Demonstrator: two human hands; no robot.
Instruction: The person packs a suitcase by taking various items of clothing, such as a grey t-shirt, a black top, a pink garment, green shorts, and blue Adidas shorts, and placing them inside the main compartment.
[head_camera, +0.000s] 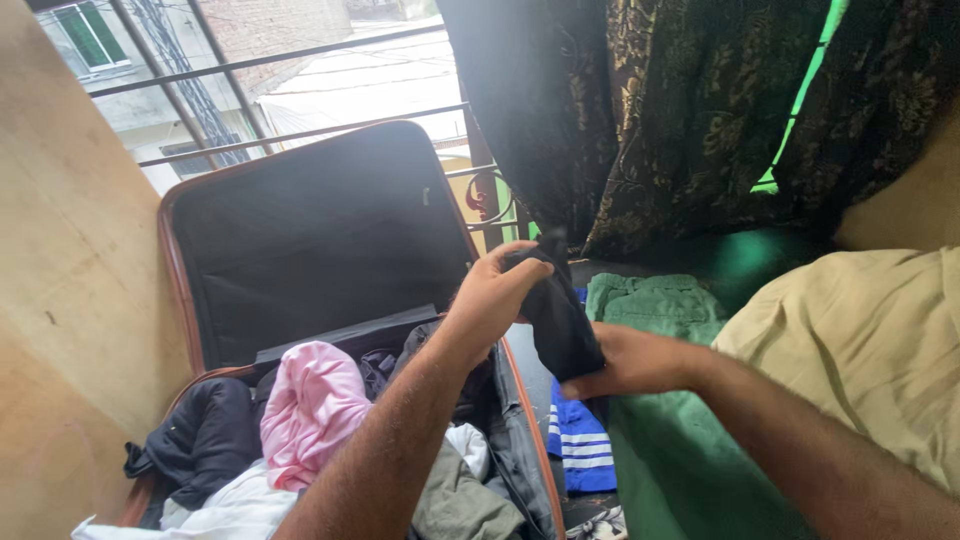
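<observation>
A small black garment is held stretched just right of the open suitcase, long axis running far-left to near-right, top end pinched by the left hand, bottom end gripped by the right hand, both equally near.

Daylight enters through the barred window at eleven o'clock, slightly overexposed. The open suitcase lining and dark curtain at one o'clock stay dim. Soft focus throughout, mild blur on the arms.
</observation>
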